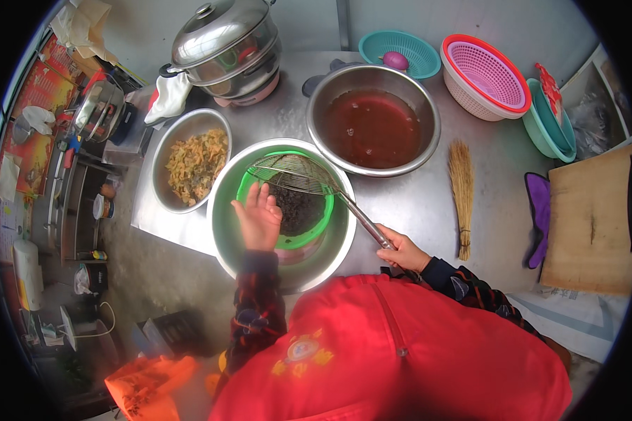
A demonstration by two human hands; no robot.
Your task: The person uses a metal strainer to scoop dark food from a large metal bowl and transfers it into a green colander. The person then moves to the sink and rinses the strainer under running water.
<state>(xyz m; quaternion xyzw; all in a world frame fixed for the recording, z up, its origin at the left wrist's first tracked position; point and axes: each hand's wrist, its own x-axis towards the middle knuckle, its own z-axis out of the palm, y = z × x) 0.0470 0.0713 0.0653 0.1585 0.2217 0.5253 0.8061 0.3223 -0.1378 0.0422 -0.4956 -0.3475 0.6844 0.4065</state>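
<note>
My right hand (404,249) grips the metal handle of a wire skimmer (295,172). The skimmer's mesh head hangs over a green plastic basket (304,239), which holds dark, wet-looking food bits (297,210). That basket sits inside a large stainless steel basin (225,210) on the metal table. My left hand (260,218) is over the basin beside the skimmer head, palm up with fingers apart, holding nothing. Behind on the right stands a steel bowl of reddish-brown liquid (374,129). To the left, another steel bowl (160,173) contains chopped yellowish-brown food (197,163).
A lidded steamer pot (226,47) stands at the back left. Along the back right are a teal basket (426,52) with a purple onion, pink and white baskets (468,89) and teal basins (540,131). A straw whisk broom (460,194), purple cloth (539,221) and wooden board (590,221) lie right.
</note>
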